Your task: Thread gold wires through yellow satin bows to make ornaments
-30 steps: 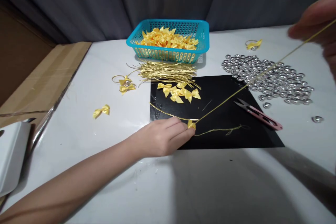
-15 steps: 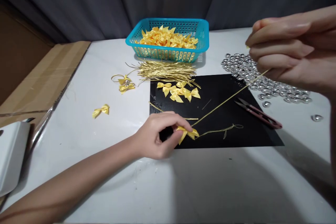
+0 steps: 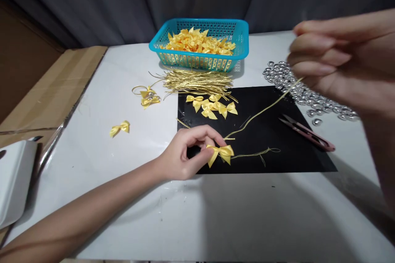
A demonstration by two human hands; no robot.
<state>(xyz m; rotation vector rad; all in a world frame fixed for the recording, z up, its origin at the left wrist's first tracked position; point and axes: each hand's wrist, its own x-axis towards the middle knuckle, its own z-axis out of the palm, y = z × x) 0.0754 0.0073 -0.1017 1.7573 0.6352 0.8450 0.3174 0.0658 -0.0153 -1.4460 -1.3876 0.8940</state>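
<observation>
At the left, a loose bow [image 3: 120, 128] lay on the white table [image 3: 101, 213], well apart from both hands. The left hand [image 3: 177, 158] came next, its thumb and fingers clamped on a yellow bow [image 3: 227, 152] above the black mat [image 3: 296, 160]. The bow sat at the very tips of the grip, its left side pinched and its right side out past the fingers, tails pointing downward. A thread [image 3: 262, 111] ran from just behind the bow, slightly slack, up to the right hand; a looped tail of thread [image 3: 253, 155] trailed rightward over the mat. Farther right lay the scissors [image 3: 308, 133], touched by neither hand. The right hand [image 3: 342, 63], raised and blurred, had its fingers curled together on the thread, partly hiding the silver beads [image 3: 308, 94].
</observation>
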